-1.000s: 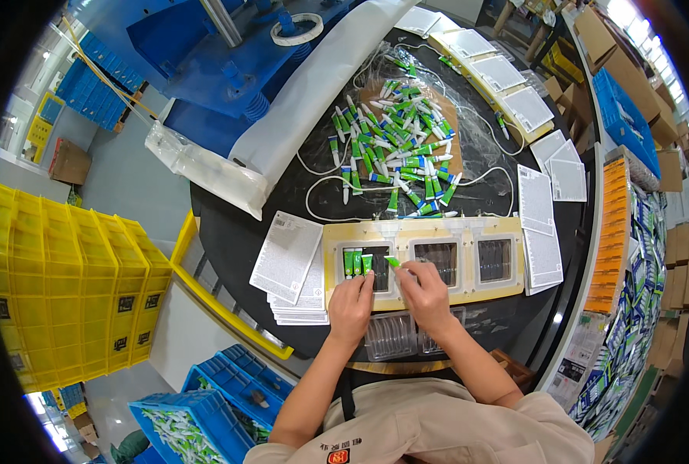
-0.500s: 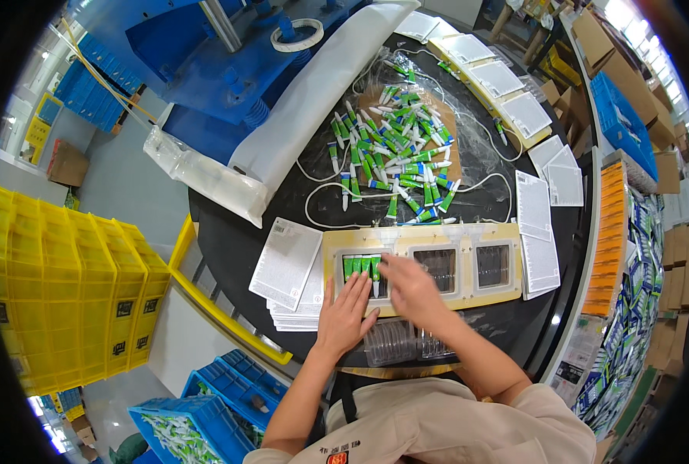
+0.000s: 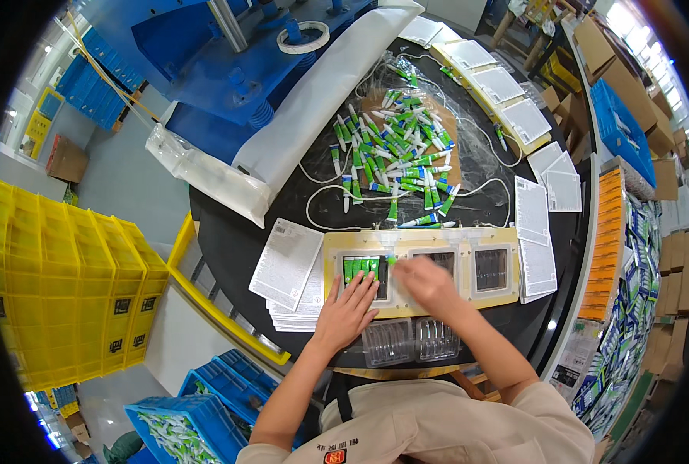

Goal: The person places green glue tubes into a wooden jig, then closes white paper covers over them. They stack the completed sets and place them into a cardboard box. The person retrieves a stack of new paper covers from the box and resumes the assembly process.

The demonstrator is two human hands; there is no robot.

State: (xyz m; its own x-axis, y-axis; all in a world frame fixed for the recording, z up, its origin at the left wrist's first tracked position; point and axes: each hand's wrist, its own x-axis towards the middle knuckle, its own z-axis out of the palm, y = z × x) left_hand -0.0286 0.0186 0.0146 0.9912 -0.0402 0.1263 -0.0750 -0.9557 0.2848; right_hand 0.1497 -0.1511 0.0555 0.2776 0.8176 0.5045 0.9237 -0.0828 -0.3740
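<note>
Over yellow tray (image 3: 422, 298), L hand (image 3: 348, 309) flat, fingers spread, grip wide, R hand (image 3: 426, 280) blurred, grip unclear.

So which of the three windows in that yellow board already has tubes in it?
The leftmost window of the yellow board, by the left hand: it holds a row of green tubes. The other two windows show none.

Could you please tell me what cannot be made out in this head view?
- Right hand: motion-blurred, so its grip is unclear.
- Fixture's middle pocket: partly behind that hand.
- Left hand: covers the fixture's lower-left edge.
- Printed cards: text too small.
</note>
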